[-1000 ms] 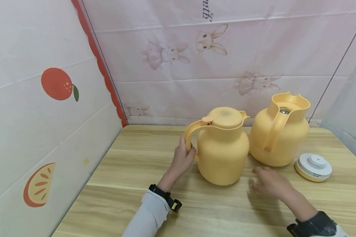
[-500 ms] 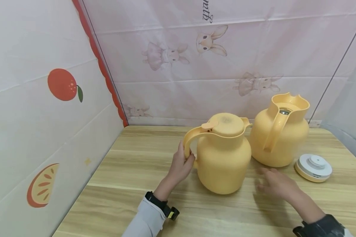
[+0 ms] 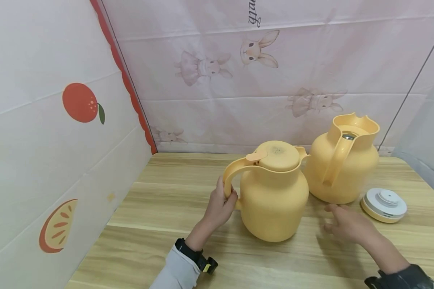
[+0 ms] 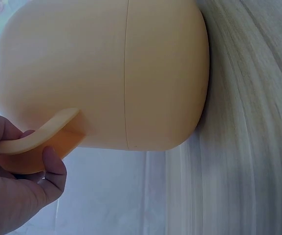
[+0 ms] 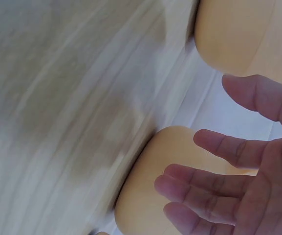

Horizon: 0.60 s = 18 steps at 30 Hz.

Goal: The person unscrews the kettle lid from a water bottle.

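A yellow vacuum jug with its lid on stands at the middle of the table. My left hand grips its handle; in the left wrist view the fingers curl round the handle. To the right, a second yellow jug stands lidless, its metal mouth showing and its handle turned toward me. My right hand hovers over the table in front of that second jug, holding nothing. The right wrist view shows its fingers spread and loosely bent. A round white-and-yellow lid lies upside down beside the second jug.
The wood-grain table meets a pink rabbit-print back wall and a white left wall with fruit pictures. A pale sheet hangs at the right edge.
The lidded jug has come a little nearer to me, with my left hand on its handle. My right hand has moved slightly to the right. The second jug and loose lid stay put.
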Each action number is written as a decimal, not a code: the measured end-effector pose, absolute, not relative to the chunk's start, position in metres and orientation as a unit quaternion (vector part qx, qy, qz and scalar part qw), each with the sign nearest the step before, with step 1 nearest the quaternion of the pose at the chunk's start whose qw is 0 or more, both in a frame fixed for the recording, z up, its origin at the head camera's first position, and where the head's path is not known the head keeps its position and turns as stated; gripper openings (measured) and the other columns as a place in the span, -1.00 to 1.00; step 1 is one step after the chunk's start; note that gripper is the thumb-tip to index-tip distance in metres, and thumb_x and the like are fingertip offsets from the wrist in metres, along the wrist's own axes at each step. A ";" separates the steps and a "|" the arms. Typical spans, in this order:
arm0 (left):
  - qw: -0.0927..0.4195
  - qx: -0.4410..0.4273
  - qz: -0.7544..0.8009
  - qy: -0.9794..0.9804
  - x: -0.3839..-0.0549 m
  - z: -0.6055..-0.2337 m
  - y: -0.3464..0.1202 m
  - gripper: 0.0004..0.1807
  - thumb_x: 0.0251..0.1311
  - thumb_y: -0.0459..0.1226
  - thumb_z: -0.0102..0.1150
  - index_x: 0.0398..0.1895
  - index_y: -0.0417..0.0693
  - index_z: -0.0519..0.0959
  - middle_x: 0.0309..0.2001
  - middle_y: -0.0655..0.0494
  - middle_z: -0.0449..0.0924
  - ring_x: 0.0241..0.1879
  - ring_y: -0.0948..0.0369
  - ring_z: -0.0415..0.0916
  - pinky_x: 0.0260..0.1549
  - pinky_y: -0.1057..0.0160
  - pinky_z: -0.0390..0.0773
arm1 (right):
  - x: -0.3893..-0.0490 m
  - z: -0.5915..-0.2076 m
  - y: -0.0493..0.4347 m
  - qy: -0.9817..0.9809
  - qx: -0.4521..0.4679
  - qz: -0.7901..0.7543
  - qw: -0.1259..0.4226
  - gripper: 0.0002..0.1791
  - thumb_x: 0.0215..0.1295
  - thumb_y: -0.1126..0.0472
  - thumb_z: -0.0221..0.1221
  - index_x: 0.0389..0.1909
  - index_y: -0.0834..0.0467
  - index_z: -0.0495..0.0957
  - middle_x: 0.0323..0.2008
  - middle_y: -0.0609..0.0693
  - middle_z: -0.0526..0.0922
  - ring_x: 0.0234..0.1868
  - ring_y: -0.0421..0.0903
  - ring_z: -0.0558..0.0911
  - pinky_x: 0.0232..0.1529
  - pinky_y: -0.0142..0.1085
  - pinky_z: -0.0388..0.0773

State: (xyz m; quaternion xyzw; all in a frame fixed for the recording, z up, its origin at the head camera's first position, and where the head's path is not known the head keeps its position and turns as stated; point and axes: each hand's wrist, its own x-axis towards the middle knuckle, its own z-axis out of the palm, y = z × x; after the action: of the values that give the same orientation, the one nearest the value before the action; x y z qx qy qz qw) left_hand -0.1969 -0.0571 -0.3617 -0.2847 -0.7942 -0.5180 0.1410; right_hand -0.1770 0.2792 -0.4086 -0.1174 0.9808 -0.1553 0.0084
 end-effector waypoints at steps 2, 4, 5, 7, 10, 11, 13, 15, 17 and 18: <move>0.138 -0.284 -0.522 -0.793 -0.197 -0.362 -0.058 -0.82 0.12 -0.62 -0.14 -0.31 -0.26 0.21 -0.56 0.11 0.25 -0.63 0.33 0.23 -0.62 0.38 0.30 | -0.177 -0.408 0.278 0.980 -0.119 -0.159 0.003 -0.43 0.02 0.12 0.30 -0.01 0.42 0.45 -0.11 0.42 0.48 -0.11 0.36 0.48 -0.20 0.14 0.41; 0.136 -0.283 -0.523 -0.792 -0.197 -0.363 -0.058 -0.83 0.12 -0.62 -0.14 -0.31 -0.26 0.21 -0.56 0.11 0.25 -0.63 0.33 0.23 -0.62 0.38 0.30 | -0.178 -0.407 0.277 0.979 -0.122 -0.162 -0.002 -0.43 0.02 0.13 0.30 -0.01 0.41 0.45 -0.10 0.43 0.47 -0.10 0.37 0.47 -0.20 0.15 0.41; 0.135 -0.282 -0.524 -0.792 -0.197 -0.363 -0.058 -0.82 0.13 -0.62 -0.14 -0.30 -0.25 0.21 -0.56 0.11 0.25 -0.63 0.33 0.23 -0.62 0.38 0.30 | -0.178 -0.407 0.276 0.979 -0.123 -0.163 -0.005 -0.43 0.02 0.13 0.30 -0.02 0.41 0.45 -0.11 0.43 0.47 -0.10 0.37 0.47 -0.20 0.15 0.41; 0.134 -0.282 -0.525 -0.792 -0.197 -0.363 -0.058 -0.84 0.13 -0.62 -0.14 -0.30 -0.28 0.21 -0.56 0.12 0.24 -0.63 0.33 0.23 -0.62 0.38 0.29 | -0.177 -0.406 0.275 0.979 -0.125 -0.163 -0.011 -0.43 0.01 0.13 0.31 -0.01 0.41 0.45 -0.11 0.42 0.48 -0.10 0.37 0.46 -0.20 0.15 0.40; 0.129 -0.282 -0.526 -0.792 -0.197 -0.363 -0.058 -0.84 0.12 -0.62 -0.14 -0.31 -0.29 0.21 -0.56 0.12 0.23 -0.63 0.33 0.22 -0.62 0.39 0.29 | -0.177 -0.406 0.274 0.978 -0.127 -0.164 -0.014 -0.42 0.01 0.12 0.31 -0.01 0.41 0.44 -0.11 0.41 0.48 -0.09 0.38 0.46 -0.19 0.16 0.40; 0.127 -0.283 -0.527 -0.791 -0.197 -0.363 -0.058 -0.84 0.12 -0.62 -0.15 -0.31 -0.30 0.20 -0.57 0.12 0.23 -0.63 0.33 0.22 -0.62 0.39 0.29 | -0.177 -0.406 0.274 0.978 -0.127 -0.164 -0.016 -0.41 0.01 0.12 0.31 0.00 0.41 0.44 -0.11 0.41 0.48 -0.09 0.38 0.46 -0.19 0.16 0.40; 0.124 -0.284 -0.528 -0.791 -0.196 -0.363 -0.059 -0.85 0.12 -0.62 -0.15 -0.31 -0.31 0.20 -0.57 0.12 0.24 -0.63 0.33 0.23 -0.62 0.39 0.30 | -0.178 -0.405 0.273 0.978 -0.127 -0.164 -0.013 -0.41 0.01 0.12 0.31 0.00 0.42 0.44 -0.10 0.42 0.48 -0.08 0.38 0.45 -0.18 0.17 0.39; 0.123 -0.285 -0.527 -0.791 -0.195 -0.363 -0.060 -0.85 0.12 -0.62 -0.15 -0.31 -0.31 0.20 -0.57 0.11 0.25 -0.63 0.33 0.24 -0.63 0.39 0.31 | -0.178 -0.404 0.273 0.978 -0.126 -0.163 -0.008 -0.40 0.03 0.11 0.30 0.01 0.42 0.43 -0.09 0.43 0.47 -0.07 0.39 0.44 -0.18 0.17 0.39; 0.124 -0.287 -0.527 -0.790 -0.195 -0.363 -0.060 -0.86 0.13 -0.62 -0.15 -0.31 -0.32 0.20 -0.57 0.10 0.26 -0.63 0.33 0.24 -0.63 0.39 0.31 | -0.178 -0.403 0.273 0.979 -0.126 -0.163 -0.007 -0.40 0.03 0.11 0.30 0.01 0.42 0.43 -0.08 0.43 0.46 -0.07 0.40 0.44 -0.17 0.18 0.38; 0.126 -0.288 -0.526 -0.791 -0.194 -0.364 -0.060 -0.85 0.13 -0.62 -0.15 -0.31 -0.31 0.21 -0.57 0.10 0.27 -0.63 0.33 0.25 -0.63 0.39 0.31 | -0.178 -0.402 0.274 0.979 -0.125 -0.164 -0.005 -0.40 0.04 0.11 0.30 0.02 0.42 0.43 -0.08 0.44 0.46 -0.06 0.40 0.43 -0.16 0.18 0.37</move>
State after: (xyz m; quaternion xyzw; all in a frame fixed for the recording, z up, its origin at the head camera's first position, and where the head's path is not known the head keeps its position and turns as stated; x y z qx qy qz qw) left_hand -0.1944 -0.0600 -0.3635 -0.2879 -0.7906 -0.5256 0.1258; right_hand -0.1780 0.2736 -0.4023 -0.1255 0.9785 -0.1636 -0.0047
